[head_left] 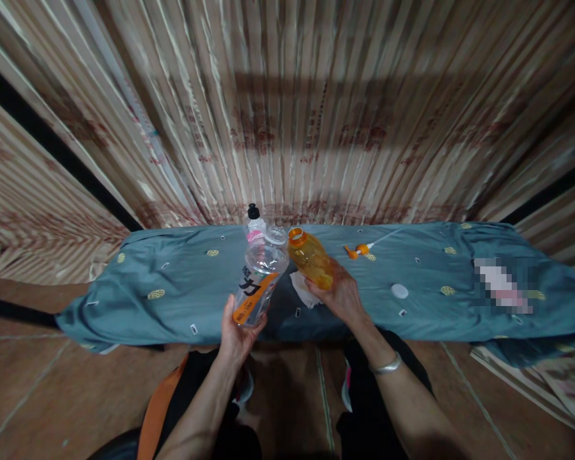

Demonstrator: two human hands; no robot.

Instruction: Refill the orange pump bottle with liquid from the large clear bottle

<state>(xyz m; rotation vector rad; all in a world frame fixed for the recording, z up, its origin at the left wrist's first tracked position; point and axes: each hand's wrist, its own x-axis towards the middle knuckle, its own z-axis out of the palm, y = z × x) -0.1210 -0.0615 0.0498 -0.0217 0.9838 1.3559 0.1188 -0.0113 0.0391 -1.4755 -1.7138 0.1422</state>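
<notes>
My left hand (pixel 239 329) is wrapped round the lower part of a clear plastic bottle (pixel 263 281) with an orange and black label. Its wide mouth is uncapped and it leans to the right. My right hand (pixel 338 291) grips a translucent orange bottle (pixel 311 255) by its base, tilted so that its open neck points up and left, close to the clear bottle's mouth. An orange pump head (pixel 360 250) with a thin clear tube lies right of the orange bottle. Beneath my right hand is a white cloth or tissue (pixel 303 292), partly hidden.
A small clear bottle with a black cap (pixel 253 220) stands behind the clear bottle. On the blue-green patterned cloth (pixel 172 275) covering the bench lie a round white lid (pixel 399 291) and, far right, a blurred pinkish item (pixel 503 285). Pleated curtains (pixel 306 115) hang behind.
</notes>
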